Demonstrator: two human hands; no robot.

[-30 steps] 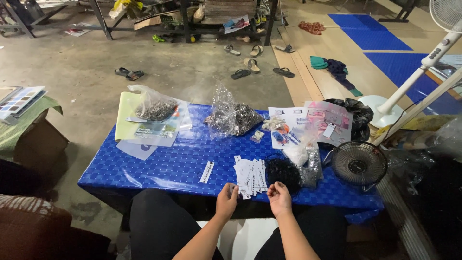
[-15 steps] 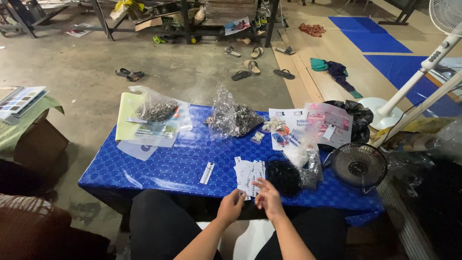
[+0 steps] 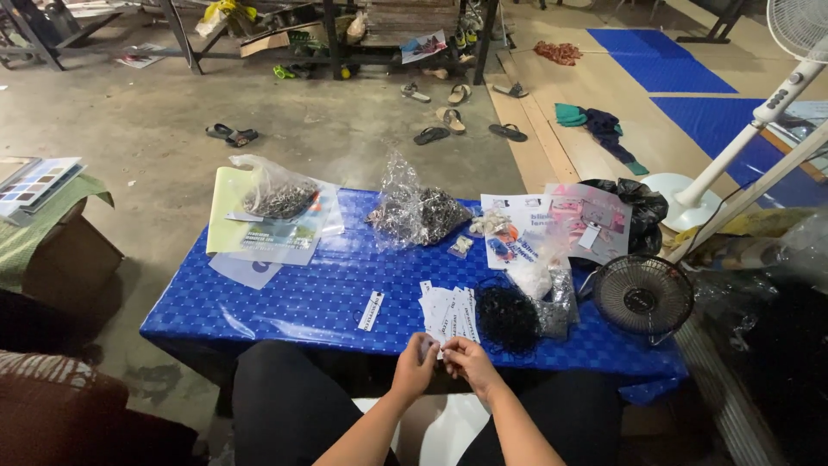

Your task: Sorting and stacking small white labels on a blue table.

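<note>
Both hands meet at the near edge of the worktop (image 3: 285, 302), at about 6 o'clock in the view. Left hand (image 3: 414, 366) is curled, its fingertips pinched on a small white tag (image 3: 429, 349), and right hand (image 3: 466, 361) is closed against it from the other side, fingers pressing the same piece. A second ago the hands were apart and lying nearer the stack, the left one flatter on the blue cloth; half a second ago they had begun to draw together. Now they are touching, pulled back toward the body, so one tag seems to have been lifted off the pile and is being worked between the fingers. How exactly it is gripped is too small to tell.

Just beyond the fingertips, at 12 o'clock from them, lies the fanned stack of white tags (image 3: 450, 312). One lone tag (image 3: 371, 311) lies apart at 10 o'clock. At 1 o'clock, just beside the stack, sits a dark heap of black loops (image 3: 509, 318), touching a clear bag (image 3: 552, 289) of pale stuff.

Farther out, at 12 o'clock, a crumpled clear bag of dark small parts (image 3: 418, 214) stands mid-worktop. At 11 o'clock another bag rests on a yellow-green sheet (image 3: 226, 216). At 2 o'clock are printed sheets (image 3: 552, 224) and a small black desk fan (image 3: 642, 295) at the right edge.
</note>
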